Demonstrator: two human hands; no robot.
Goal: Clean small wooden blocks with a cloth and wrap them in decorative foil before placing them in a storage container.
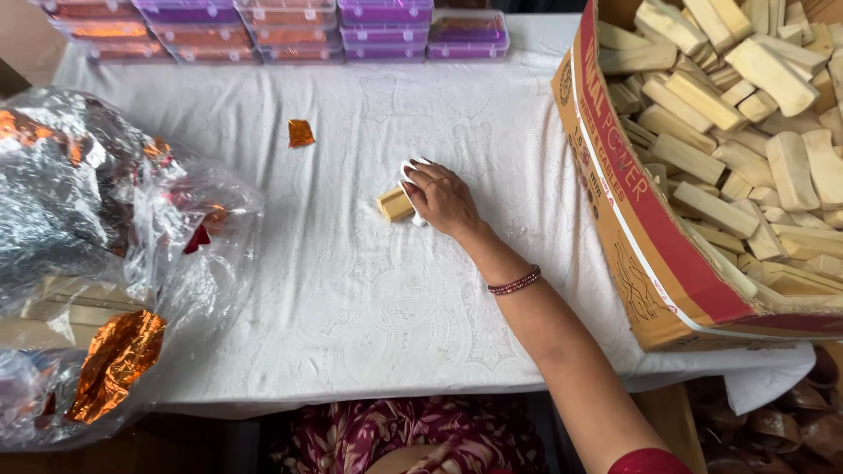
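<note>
**One hand on a pale block at mid-table**

At the left edge a crumpled clear plastic bag [97, 254] is cut off by the frame; silver and orange foil [114, 355] show through it, and what lies deeper inside is hard to make out. Along the far edge, a row of flat lidded boxes [290, 31] is clipped at the top. A loose scrap of orange foil [301, 132] lies alone on the white tablecloth [351, 290], with open cloth all around it and toward the near edge.

The right hand [443, 197] rests palm down at mid-table, arm stretched in from the lower right, a beaded bracelet [515, 281] at the wrist. Its fingertips press on a small pale block [395, 204] and a bit of white paper [413, 189] lying under the fingers. The left hand is out of sight.

On the right, a tilted cardboard box [632, 219] of pale blocks [746, 105] overhangs the table edge, cropped by the frame.
</note>
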